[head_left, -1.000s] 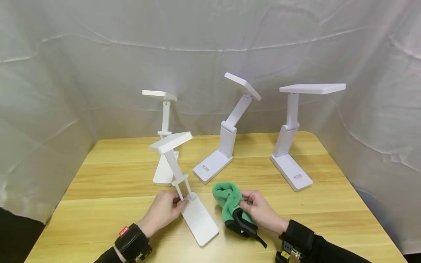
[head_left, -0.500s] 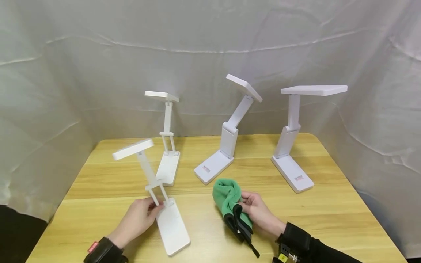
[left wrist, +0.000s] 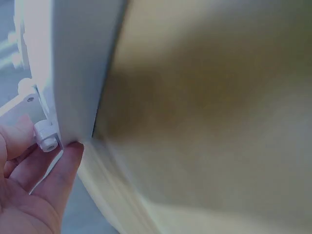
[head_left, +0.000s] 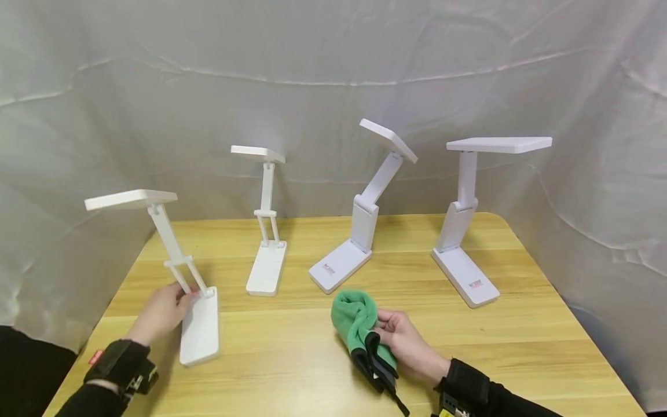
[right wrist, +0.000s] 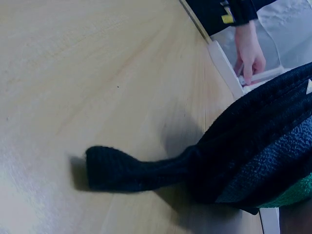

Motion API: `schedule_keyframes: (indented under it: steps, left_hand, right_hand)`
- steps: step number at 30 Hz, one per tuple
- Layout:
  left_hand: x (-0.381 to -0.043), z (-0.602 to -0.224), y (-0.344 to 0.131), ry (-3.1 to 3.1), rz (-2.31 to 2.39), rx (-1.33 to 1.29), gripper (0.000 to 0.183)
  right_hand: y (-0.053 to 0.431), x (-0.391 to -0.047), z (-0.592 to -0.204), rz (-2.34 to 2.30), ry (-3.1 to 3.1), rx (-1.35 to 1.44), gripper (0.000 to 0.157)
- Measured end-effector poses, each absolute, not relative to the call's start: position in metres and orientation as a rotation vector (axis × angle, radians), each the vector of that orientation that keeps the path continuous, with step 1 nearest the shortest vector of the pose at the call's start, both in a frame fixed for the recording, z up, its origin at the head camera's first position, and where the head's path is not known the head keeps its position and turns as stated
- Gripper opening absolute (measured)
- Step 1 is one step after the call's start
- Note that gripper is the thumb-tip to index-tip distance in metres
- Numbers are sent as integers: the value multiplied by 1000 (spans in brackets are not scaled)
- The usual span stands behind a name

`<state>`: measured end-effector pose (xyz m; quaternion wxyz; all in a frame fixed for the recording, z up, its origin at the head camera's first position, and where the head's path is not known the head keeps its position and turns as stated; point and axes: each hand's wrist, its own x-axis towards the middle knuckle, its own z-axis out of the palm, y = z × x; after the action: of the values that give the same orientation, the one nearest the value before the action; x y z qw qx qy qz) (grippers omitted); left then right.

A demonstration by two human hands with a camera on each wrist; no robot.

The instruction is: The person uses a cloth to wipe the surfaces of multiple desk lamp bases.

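At the table's left side my left hand [head_left: 162, 313] grips a white folding desk lamp [head_left: 200, 330] at the hinge end of its base. In the left wrist view the fingers [left wrist: 63, 175] curl at the end of the lamp's base [left wrist: 80, 63], by the hinge. My right hand [head_left: 409, 341] pinches a bunched green cloth [head_left: 354, 315] with black edging, near the front middle of the table. The cloth's black edging [right wrist: 253, 131] and a narrow black strap [right wrist: 136, 170] fill much of the right wrist view; the right fingers are hidden there.
Three more white desk lamps stand unfolded at the back: a left one [head_left: 266, 269], a middle one [head_left: 341, 263] and a right one [head_left: 464, 275]. They share the wooden table [head_left: 292, 359]. A pale grey curtain [head_left: 312, 52] hangs behind and at both sides.
My left hand has carried its lamp leftward, away from the cloth to the table's left side. The right hand keeps hold of the cloth, which has shifted only slightly.
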<state>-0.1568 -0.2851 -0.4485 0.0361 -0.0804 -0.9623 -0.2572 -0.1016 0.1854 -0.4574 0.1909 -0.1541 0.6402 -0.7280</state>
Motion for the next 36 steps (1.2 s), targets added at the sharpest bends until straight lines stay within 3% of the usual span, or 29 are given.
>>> schedule_keyframes:
  steps: [9, 21, 27, 33, 36]
  left_hand:
    - [-216, -449, -321, -2956, -717, -164, 20]
    - [-250, -446, -327, -2977, -702, -93, 24]
    - [-250, -445, -332, -2939, -687, -102, 25]
    - [-231, -431, -323, -2760, -575, -6, 41]
    - [-223, -426, -310, -2650, -471, -2, 36]
  right_hand:
    - [182, -98, -459, -2080, 1742, -430, 39]
    - [178, -102, -458, -2067, 1759, -330, 42]
    - [172, -103, -456, -2079, 1752, -325, 42]
    - [174, -103, -456, -2098, 1715, -317, 45]
    - [177, -102, -456, -2112, 1718, -280, 44]
